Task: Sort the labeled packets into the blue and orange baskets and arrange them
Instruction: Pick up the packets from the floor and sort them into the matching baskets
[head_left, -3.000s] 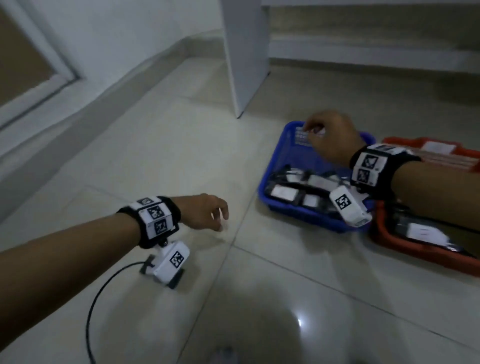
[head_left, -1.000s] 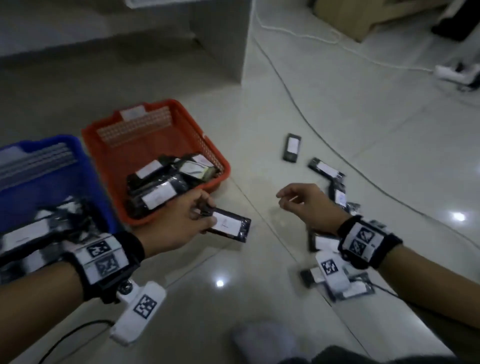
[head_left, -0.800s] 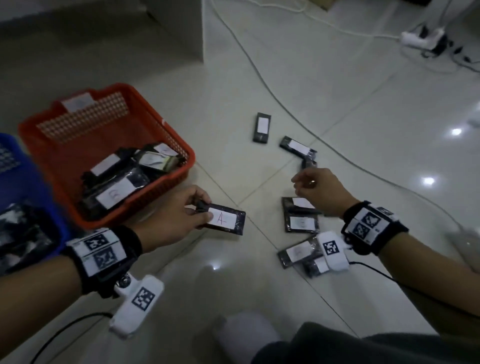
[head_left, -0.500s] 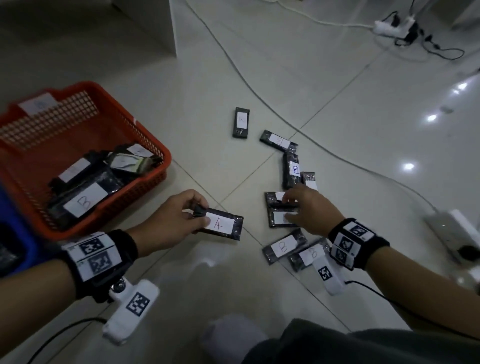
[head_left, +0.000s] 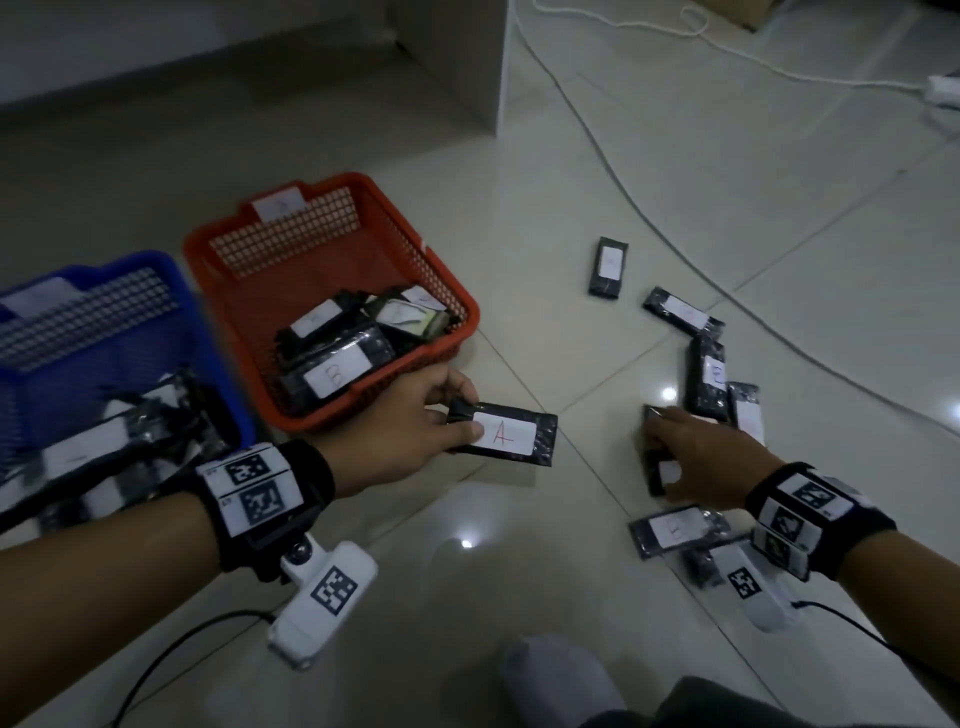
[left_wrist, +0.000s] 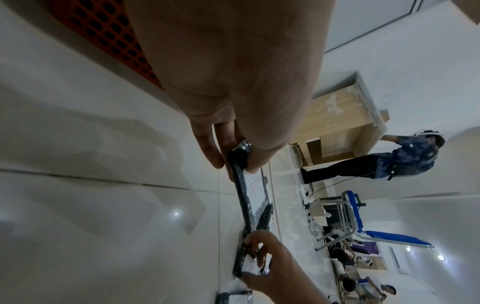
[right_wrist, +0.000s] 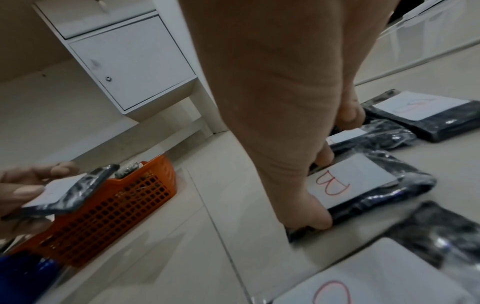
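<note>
Here, the person's left hand (head_left: 410, 431) pinches one short end of a flat black plastic-wrapped packet with a white label marked "A" in red (head_left: 511, 435), thumb on top and fingers beneath; the packet is held level above the pale tiled floor (head_left: 519, 519), just in front of the orange plastic lattice basket (head_left: 291, 249). The left wrist view shows the same pinch edge-on (left_wrist: 246, 185).

The right hand (head_left: 696, 457) is down on the floor, fingers curled round a black wrapped packet with a white label marked "B" (right_wrist: 363, 183): thumb at its near edge, fingertips at the far edge. The packet lies flat on the tile.

Orange basket: several black labelled packets piled at its near end, one reading "B" (head_left: 337, 374). A white tag is fixed on its far rim. The blue plastic lattice basket (head_left: 104, 312) stands just left of it, touching or nearly so, with more packets inside; their labels are blurred.

Loose packets lie scattered on the floor around the right hand: one apart at the far side (head_left: 608, 267), others near the wrist, one marked "B" (head_left: 675, 530). A white cable (head_left: 649, 218) runs across the tiles beyond them.
</note>
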